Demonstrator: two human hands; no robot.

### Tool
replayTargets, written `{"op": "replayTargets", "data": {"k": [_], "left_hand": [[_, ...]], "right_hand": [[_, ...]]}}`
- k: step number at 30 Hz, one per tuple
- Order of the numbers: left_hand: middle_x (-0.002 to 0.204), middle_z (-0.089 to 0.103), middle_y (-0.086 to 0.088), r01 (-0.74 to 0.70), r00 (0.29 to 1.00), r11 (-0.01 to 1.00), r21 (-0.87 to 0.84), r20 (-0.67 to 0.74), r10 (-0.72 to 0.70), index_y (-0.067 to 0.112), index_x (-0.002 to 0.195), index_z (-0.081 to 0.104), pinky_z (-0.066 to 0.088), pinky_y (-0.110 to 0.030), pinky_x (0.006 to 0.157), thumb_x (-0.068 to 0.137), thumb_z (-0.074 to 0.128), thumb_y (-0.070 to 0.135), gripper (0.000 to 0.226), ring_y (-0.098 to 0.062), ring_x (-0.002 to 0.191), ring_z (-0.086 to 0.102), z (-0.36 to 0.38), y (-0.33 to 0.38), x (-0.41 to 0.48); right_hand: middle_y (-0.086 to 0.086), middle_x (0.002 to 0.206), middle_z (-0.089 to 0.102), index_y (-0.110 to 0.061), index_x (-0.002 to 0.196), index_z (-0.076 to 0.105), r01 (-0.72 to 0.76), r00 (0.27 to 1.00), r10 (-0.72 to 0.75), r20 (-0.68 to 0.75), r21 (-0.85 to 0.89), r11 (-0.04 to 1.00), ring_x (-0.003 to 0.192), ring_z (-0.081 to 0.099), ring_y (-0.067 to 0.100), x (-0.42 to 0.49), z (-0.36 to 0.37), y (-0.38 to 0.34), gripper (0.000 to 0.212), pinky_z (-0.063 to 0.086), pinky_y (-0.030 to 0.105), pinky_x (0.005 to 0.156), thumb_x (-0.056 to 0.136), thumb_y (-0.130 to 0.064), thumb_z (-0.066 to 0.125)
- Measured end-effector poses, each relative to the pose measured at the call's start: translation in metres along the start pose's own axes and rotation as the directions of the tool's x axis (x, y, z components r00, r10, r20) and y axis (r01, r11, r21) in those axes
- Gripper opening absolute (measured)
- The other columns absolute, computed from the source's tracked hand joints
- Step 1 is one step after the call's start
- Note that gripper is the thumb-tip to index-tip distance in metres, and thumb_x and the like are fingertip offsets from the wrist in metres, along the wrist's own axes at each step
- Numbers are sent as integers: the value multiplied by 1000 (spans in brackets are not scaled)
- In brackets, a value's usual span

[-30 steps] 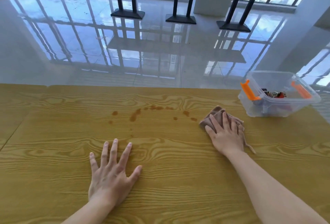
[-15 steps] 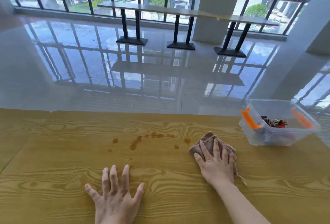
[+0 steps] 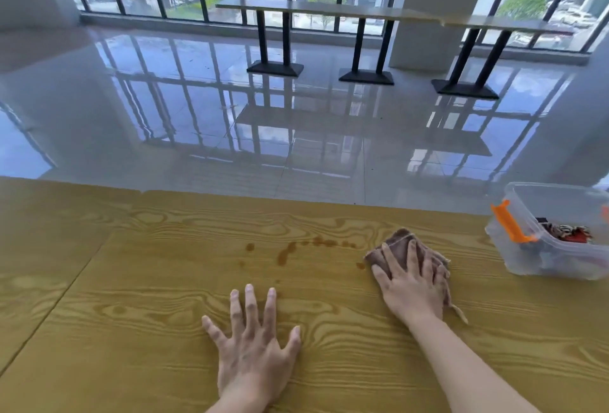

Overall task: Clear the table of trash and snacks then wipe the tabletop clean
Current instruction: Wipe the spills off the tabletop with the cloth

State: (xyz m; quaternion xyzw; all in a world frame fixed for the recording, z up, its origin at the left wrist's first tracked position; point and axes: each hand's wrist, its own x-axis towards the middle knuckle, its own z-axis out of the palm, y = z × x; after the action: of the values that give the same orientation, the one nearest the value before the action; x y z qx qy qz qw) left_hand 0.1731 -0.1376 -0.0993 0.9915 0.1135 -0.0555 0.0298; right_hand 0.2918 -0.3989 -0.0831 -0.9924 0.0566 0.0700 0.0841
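A brown cloth (image 3: 400, 243) lies bunched on the wooden tabletop (image 3: 164, 314). My right hand (image 3: 410, 287) presses flat on it, fingers spread over the fabric. Brown liquid stains (image 3: 286, 253) run in a line of drops left of the cloth, and one small drop sits right at its left edge. My left hand (image 3: 252, 343) rests palm down on the bare wood nearer to me, fingers apart, holding nothing.
A clear plastic bin (image 3: 560, 267) with orange latches stands at the table's right end, holding wrappers and snack packets. The table's far edge runs just past the stains, with glossy tiled floor beyond. A seam crosses the tabletop at the left.
My right hand has slid the cloth leftward along the table toward the stains. My head has tilted up, showing more of the room. The left hand has stayed flat.
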Motion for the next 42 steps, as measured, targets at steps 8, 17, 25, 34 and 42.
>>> {"op": "replayTargets", "data": {"k": [8,17,25,34,42], "left_hand": [[162,-19,-5,1,999,1000,-4,32,-1,35,152,-16,-17,-73,104,78,-4,80,87,-28,146,-25,7,-2,1],[161,-22,-4,2,999,1000,-22,39,-1,36,150,-19,-17,-73,104,78,-5,79,85,-29,145,-27,4,-2,-1],[161,-21,-6,8,999,1000,2,43,-8,33,152,-17,-18,-74,103,78,-7,78,86,-30,145,-27,6,-1,1],[163,-13,6,-127,992,992,-25,-1,127,53,147,-15,-6,-59,116,77,-6,78,75,-18,147,-17,-14,-102,29],[160,-28,0,-5,1000,1000,-28,10,5,53,138,-31,-19,-66,110,73,-9,89,77,-23,144,-30,-5,-156,38]], "right_hand": [[1,166,18,-59,148,25,457,889,-458,24,-141,878,153,12,24,-133,34,37,62,12,49,119,88,-74,34],[-1,167,-11,-64,147,0,344,938,-340,65,-79,936,153,-9,30,-101,29,-32,60,-1,53,120,92,-76,20],[-9,163,-25,-68,143,-7,150,987,-154,-40,-82,985,152,-19,22,-79,4,16,57,-8,48,122,90,-78,7],[-6,165,20,-66,145,20,512,859,-511,42,-115,851,152,13,18,-145,35,-23,63,17,46,115,86,-75,38],[-10,158,-36,-61,147,-10,342,938,-341,60,-23,939,145,-36,23,-112,44,-140,59,-24,48,116,93,-75,8]]}}
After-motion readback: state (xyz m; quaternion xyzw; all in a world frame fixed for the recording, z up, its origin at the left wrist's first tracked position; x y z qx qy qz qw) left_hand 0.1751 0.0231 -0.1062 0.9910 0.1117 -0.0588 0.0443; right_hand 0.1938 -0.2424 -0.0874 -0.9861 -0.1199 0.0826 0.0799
